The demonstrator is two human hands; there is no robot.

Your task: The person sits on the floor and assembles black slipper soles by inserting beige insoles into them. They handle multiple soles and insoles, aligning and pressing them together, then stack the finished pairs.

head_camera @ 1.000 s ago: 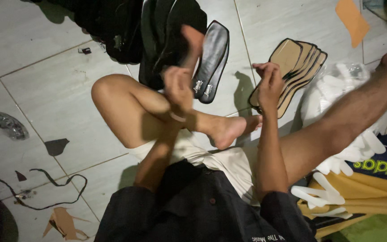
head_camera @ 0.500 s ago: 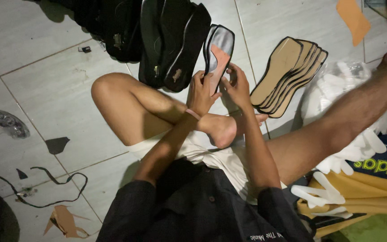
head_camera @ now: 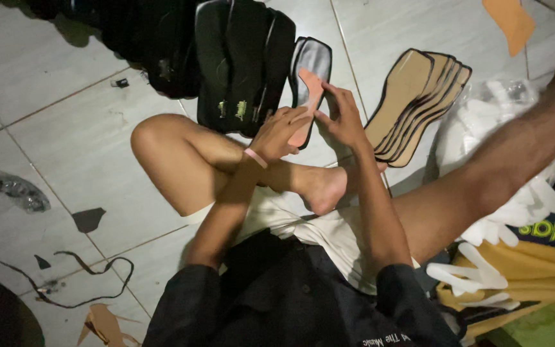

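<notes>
Pink insole (head_camera: 308,103) — still clamped in both grips, left hand (head_camera: 277,133), right hand (head_camera: 340,117), now tilted over black sole (head_camera: 313,58)

Small footwear workshop set up on a tiled floor (head_camera: 65,135). Stacked black soles (head_camera: 242,64), a fan of tan insoles (head_camera: 419,103), white cut straps (head_camera: 534,199) close by. Offcuts (head_camera: 88,218) and trimmings (head_camera: 91,292) scattered across the tiles.
</notes>
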